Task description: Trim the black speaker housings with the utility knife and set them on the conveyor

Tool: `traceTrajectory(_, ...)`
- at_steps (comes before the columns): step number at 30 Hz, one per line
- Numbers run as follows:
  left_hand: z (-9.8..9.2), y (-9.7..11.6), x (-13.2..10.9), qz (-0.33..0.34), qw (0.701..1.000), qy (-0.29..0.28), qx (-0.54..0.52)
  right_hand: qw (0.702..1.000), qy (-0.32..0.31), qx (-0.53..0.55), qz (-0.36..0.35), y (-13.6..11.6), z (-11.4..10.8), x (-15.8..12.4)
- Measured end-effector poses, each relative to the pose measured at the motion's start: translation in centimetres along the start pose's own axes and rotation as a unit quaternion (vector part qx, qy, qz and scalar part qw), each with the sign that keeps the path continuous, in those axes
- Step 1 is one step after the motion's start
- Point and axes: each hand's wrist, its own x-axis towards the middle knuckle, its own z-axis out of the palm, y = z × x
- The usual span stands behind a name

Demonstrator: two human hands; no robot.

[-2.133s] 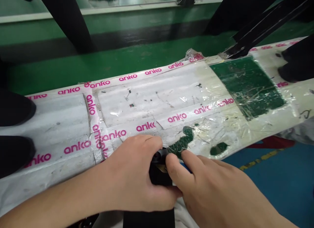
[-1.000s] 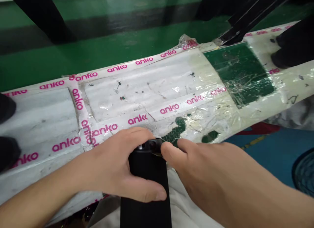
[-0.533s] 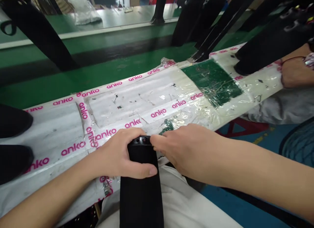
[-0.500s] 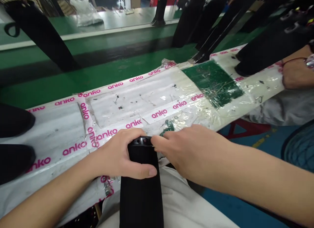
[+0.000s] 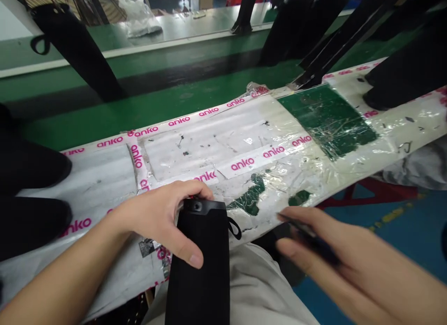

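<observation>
A black fabric-covered speaker (image 5: 199, 269) stands over my lap, its dark end panel facing up with a small round hole in it. My left hand (image 5: 164, 213) is wrapped round its upper end, thumb across the near face and fingers behind, where a bit of red shows. A small black loop strap (image 5: 234, 228) sticks out at the speaker's right side. Off to the right, apart from the speaker, my right hand (image 5: 335, 255) is closed on a slim dark pointed tool (image 5: 312, 239), perhaps tweezers; motion blurs it.
In front runs a worktop (image 5: 209, 148) covered in white sheet and pink-lettered tape. Two dark rounded ends (image 5: 38, 222) lie at left. Beyond is a green conveyor (image 5: 157, 90) with a leaning black speaker (image 5: 77, 50). More dark cylinders (image 5: 408, 59) stand at right, near a person's grey clothing (image 5: 415, 166).
My right hand has moved away from the speaker's top to the right, with the dark tool now showing in it. My left hand stays on the speaker. The view has shifted slightly left.
</observation>
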Motion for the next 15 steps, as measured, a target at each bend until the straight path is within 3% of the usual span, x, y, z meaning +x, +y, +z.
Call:
traceTrajectory(4,-1.1,2.5,-2.2,-0.038,0.99,-0.013,0.134,0.947,-0.009,0.318,0.041,-4.6,4.8,1.9)
traceTrajectory(7,-0.1,4.2,-2.9,-0.115,0.976,0.006,0.183,0.908,0.027,0.41,0.085,-6.5,6.6,3.6)
traceTrajectory(11,2.0,5.2,-2.5,-0.194,0.947,0.064,0.247,0.851,-0.01,0.512,0.119,-6.9,7.6,4.9)
traceTrajectory(15,2.0,4.5,-2.0,-0.183,0.946,0.08,0.256,0.833,0.006,0.538,0.128,-6.7,8.5,4.6)
